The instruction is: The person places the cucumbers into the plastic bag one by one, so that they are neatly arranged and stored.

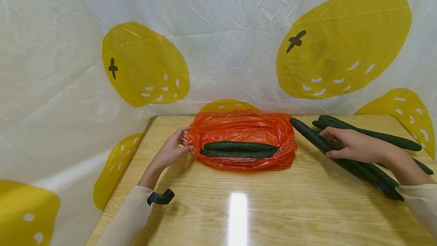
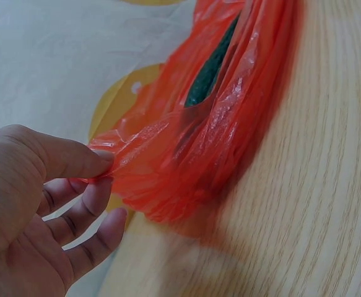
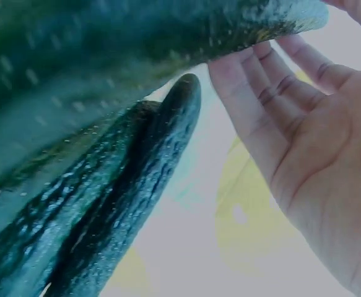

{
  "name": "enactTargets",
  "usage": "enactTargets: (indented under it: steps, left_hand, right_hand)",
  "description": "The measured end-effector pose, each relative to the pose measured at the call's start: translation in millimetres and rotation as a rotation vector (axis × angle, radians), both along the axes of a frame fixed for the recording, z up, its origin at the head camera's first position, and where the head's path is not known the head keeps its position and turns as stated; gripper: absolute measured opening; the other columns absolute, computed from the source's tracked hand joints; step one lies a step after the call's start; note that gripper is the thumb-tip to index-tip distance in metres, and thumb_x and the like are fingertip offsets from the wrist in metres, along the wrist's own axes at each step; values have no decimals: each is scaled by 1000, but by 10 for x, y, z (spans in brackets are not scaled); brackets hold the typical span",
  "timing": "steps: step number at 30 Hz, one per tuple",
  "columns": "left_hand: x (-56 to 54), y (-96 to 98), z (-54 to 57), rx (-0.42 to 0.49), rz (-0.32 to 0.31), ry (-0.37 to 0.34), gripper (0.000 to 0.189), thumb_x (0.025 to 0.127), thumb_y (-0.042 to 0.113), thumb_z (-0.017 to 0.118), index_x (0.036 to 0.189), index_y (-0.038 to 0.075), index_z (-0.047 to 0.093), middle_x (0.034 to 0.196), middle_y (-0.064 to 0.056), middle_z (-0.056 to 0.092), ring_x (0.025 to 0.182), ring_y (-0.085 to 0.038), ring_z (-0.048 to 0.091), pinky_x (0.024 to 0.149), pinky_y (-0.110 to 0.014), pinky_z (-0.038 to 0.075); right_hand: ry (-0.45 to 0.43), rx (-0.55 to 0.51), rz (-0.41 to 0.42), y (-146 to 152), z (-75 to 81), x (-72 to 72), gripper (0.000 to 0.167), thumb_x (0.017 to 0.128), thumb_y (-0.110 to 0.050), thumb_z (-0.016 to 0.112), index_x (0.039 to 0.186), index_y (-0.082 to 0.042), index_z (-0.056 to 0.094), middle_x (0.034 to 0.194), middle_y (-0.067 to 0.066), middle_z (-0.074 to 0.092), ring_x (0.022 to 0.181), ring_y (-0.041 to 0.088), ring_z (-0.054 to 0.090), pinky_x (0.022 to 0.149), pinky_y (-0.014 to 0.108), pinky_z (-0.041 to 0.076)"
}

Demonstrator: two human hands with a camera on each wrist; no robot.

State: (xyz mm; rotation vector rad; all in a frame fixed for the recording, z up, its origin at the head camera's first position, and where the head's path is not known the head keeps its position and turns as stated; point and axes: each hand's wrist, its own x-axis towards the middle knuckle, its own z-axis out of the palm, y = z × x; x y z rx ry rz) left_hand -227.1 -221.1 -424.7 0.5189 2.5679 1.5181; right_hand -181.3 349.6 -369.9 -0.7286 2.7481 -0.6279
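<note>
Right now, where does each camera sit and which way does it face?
Head: worn on head, forward and down over table; left grip, right grip, sleeves show.
Left wrist: worn there, at red bag; left grip shows, pinching its edge.
Right wrist: worn there, at cucumbers; right grip shows, touching one.
Head and left wrist share red bag, left grip.

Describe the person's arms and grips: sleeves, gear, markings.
The left sleeve and right sleeve are plain light beige, long, ending near the wrists. A black bent piece with small dots on its face sits by the left one's end. The left grip and right grip are bare: no gloves or rings visible. No cables seen.
</note>
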Motion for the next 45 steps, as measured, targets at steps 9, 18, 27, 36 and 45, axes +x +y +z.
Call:
enactTargets:
  steps: [9, 18, 27, 36, 45]
  left_hand:
    - [-22, -5, -6, 15, -6, -11, 68, 89, -5, 73, 149, 5, 43, 107, -18, 50, 85, -26, 52, 65, -22, 48]
    - [-3, -15, -7, 11, -7, -1, 66, 90, -5, 72, 149, 5, 44, 105, -17, 49, 85, -26, 51, 66, -23, 48]
    - [6, -19, -5, -1, 6, 1, 66, 90, -5, 71, 149, 8, 45, 104, -12, 49, 86, -26, 53, 65, -23, 49]
    - [9, -23, 2, -4, 3, 1, 67, 90, -6, 72, 149, 6, 44, 105, -14, 49, 86, -25, 53, 66, -23, 50]
    - [3, -19, -11, -5, 3, 3, 67, 90, -5, 72, 149, 8, 44, 106, -14, 49, 86, -25, 53, 66, -23, 49]
  right_hand:
    - [20, -47, 21, -106, 114, -71, 50, 90, -33, 78, 130, -11, 58, 110, -5, 67, 100, 9, 64, 80, 32, 56]
    - [31, -88, 42, -265, 187, -127, 44, 89, -28, 80, 125, -13, 60, 112, -3, 68, 103, 13, 65, 83, 30, 55]
    - [84, -89, 76, -411, 258, -152, 43, 89, -25, 80, 126, -15, 62, 110, -5, 70, 96, 9, 65, 80, 32, 56]
    - [161, -51, 113, -516, 314, -217, 46, 88, -24, 81, 129, -18, 61, 106, -9, 68, 94, 8, 64, 78, 34, 56]
    - [146, -94, 158, -664, 406, -274, 42, 91, -20, 77, 130, -16, 61, 114, -4, 68, 101, 14, 64, 76, 30, 57]
